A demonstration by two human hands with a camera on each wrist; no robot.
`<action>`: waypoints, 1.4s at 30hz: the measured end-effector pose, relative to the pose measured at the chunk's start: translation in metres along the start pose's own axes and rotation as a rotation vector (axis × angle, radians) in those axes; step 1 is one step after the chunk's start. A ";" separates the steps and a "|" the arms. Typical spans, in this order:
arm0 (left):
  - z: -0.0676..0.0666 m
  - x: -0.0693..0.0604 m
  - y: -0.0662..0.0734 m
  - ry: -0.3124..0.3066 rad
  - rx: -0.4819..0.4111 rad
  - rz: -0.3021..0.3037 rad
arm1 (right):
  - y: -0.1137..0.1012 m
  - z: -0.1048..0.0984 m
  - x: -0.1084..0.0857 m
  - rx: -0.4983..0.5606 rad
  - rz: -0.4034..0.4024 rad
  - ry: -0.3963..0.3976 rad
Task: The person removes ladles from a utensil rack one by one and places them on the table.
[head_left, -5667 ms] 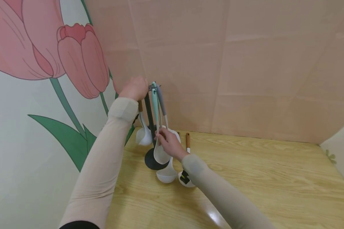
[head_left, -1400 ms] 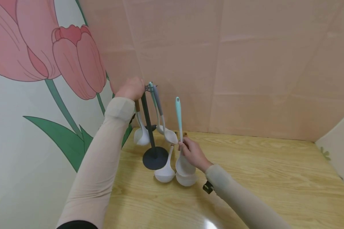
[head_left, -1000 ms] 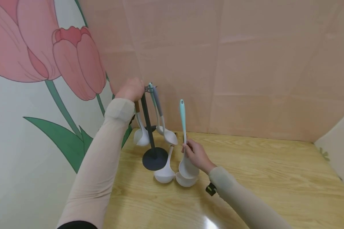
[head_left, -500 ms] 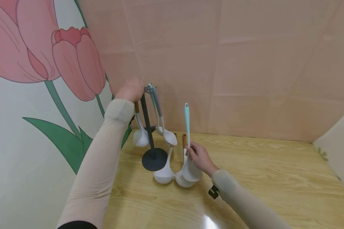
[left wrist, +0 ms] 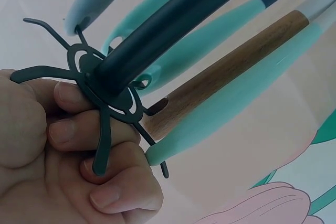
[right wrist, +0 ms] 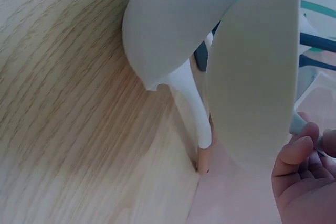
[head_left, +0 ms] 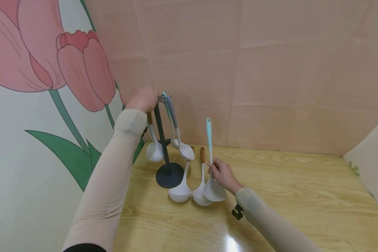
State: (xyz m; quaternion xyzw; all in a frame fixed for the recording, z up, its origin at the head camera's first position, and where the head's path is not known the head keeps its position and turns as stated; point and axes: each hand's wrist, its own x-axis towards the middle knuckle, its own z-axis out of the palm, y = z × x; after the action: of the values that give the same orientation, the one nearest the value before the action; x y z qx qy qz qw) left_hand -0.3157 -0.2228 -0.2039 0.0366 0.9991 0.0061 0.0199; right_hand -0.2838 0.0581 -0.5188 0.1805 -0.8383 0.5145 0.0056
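Shifted rightward from the dark stand [head_left: 162, 134] since the earliest frame, the turquoise-handled ladle [head_left: 214, 191] is held nearly upright by its pale shaft, pinched in the right hand [head_left: 225, 176], its bowl overlapping a brown-handled ladle [head_left: 199, 196] on the tabletop [head_left: 286, 196], while the left hand [head_left: 144, 99] grips the stand's top.

i can read no text, label, brand, number or sign in any of my three views. on the small dark device [head_left: 237, 212] at the right sleeve [head_left: 272, 220], a yellow-green patch [head_left: 238, 210] is too small for me to make out.
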 end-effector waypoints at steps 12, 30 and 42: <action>0.001 0.001 0.000 0.007 -0.012 0.000 | 0.016 -0.009 0.000 -0.048 0.091 -0.007; 0.000 0.002 0.003 0.019 0.006 -0.005 | 0.043 -0.021 -0.003 -0.189 0.283 -0.045; 0.001 0.001 0.002 0.018 -0.030 -0.024 | 0.051 -0.017 -0.009 -0.197 0.372 -0.134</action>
State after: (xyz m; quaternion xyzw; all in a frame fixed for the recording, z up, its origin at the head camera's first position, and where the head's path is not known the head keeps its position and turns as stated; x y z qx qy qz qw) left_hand -0.3166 -0.2203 -0.2048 0.0242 0.9994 0.0213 0.0115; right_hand -0.2940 0.0965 -0.5561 0.0554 -0.9019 0.4089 -0.1276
